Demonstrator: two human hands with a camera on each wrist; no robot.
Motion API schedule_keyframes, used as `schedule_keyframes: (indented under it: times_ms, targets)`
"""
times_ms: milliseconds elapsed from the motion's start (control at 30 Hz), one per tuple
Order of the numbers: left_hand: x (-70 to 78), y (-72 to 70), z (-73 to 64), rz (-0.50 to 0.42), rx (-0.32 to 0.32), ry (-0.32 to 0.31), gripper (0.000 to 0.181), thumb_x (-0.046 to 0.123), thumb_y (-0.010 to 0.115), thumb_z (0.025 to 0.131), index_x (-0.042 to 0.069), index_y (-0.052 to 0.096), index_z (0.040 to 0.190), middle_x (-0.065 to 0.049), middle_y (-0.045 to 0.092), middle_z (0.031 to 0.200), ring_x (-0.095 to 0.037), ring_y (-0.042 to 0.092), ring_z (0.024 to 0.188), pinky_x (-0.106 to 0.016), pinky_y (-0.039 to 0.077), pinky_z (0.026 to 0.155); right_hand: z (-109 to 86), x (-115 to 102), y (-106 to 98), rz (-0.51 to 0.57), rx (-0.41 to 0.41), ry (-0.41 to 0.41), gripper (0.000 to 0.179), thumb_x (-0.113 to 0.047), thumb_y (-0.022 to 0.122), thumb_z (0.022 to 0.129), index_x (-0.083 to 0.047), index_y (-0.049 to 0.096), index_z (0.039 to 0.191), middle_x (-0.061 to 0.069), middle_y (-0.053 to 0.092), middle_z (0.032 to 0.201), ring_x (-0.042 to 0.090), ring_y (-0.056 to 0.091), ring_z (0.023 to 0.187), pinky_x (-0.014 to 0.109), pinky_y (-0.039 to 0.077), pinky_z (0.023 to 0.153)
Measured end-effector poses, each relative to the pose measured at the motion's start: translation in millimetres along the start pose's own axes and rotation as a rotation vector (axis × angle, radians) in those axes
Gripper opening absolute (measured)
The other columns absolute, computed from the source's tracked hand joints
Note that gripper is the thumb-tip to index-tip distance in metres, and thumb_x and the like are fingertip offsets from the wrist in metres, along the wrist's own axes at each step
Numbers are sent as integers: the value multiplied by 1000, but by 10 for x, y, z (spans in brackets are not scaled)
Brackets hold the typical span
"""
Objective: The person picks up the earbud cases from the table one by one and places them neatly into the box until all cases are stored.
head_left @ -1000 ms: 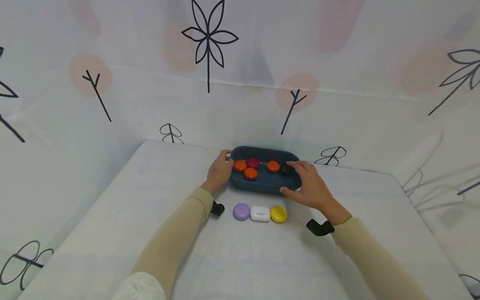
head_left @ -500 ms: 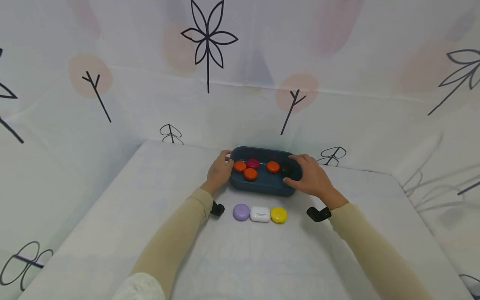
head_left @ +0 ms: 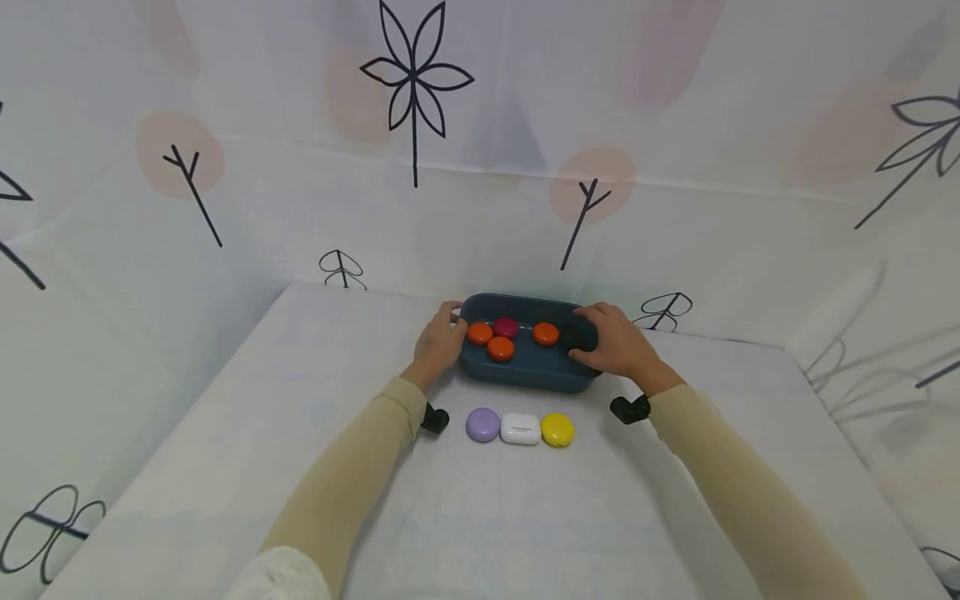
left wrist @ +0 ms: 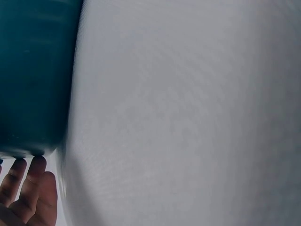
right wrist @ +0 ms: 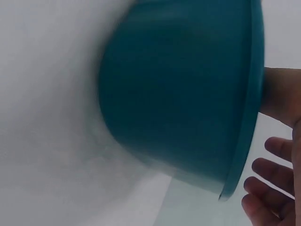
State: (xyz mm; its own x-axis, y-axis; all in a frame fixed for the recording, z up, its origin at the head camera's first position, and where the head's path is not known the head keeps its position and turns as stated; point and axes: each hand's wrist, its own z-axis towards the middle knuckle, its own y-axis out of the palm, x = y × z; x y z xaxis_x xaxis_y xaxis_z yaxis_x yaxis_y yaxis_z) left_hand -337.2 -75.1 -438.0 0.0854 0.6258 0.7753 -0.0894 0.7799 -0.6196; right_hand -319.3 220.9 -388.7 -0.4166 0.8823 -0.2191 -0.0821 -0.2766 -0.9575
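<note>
In the head view a dark teal oblong bin (head_left: 517,377) stands near the back of the table. Inside lie orange round cases (head_left: 501,348), a magenta round one (head_left: 506,327) and, at the right end, a dark round one (head_left: 574,337), dim and partly hidden. My left hand (head_left: 437,343) touches the bin's left end; the left wrist view shows its fingertips (left wrist: 38,162) against the outer wall. Over the bin's right end is my right hand (head_left: 617,343), thumb and fingers apart around the dark case. The right wrist view shows its thumb behind the rim and its fingers (right wrist: 270,174) spread.
Before the bin, a lilac round case (head_left: 483,425), a white rounded case (head_left: 521,428) and a yellow round case (head_left: 557,430) sit in a row on the white table cover (head_left: 495,533). A patterned cloth (head_left: 480,217) hangs right behind the bin.
My right hand first drew back to the right, its thumb rising from the front rim, then came slightly left over the dark case. The left hand stays at the bin's left end.
</note>
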Motion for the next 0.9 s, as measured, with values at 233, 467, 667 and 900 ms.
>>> schedule_keyframes:
  times_ms: [233, 467, 667, 900]
  targets:
    - [-1, 8, 1, 2, 16, 2, 40, 28, 39, 86, 22, 39, 125, -3, 57, 113, -20, 53, 101, -38, 40, 86, 101, 7, 18, -80, -51, -21, 67, -33, 72, 66, -10, 47, 123, 13, 47, 123, 30, 43, 110, 49, 36, 90]
    - [5, 9, -10, 15, 17, 5, 39, 28, 38, 87, 21, 40, 125, -4, 57, 113, -21, 53, 102, -38, 40, 88, 180, 30, 78, -186, -47, -45, 64, -34, 73, 64, -13, 51, 120, 9, 52, 119, 27, 45, 110, 52, 29, 93]
    - [7, 10, -3, 9, 9, -2, 40, 29, 38, 87, 23, 38, 126, -3, 56, 116, -20, 52, 104, -39, 39, 89, 234, 21, 112, -134, -99, -68, 58, -28, 72, 67, -8, 53, 117, 12, 53, 115, 29, 46, 107, 48, 33, 93]
    - [-8, 28, 5, 13, 20, 1, 39, 29, 38, 87, 23, 39, 125, -3, 57, 114, -20, 52, 102, -39, 40, 88, 251, -5, 130, -85, -163, -49, 56, -25, 70, 69, -6, 51, 119, 14, 51, 116, 28, 47, 103, 46, 39, 89]
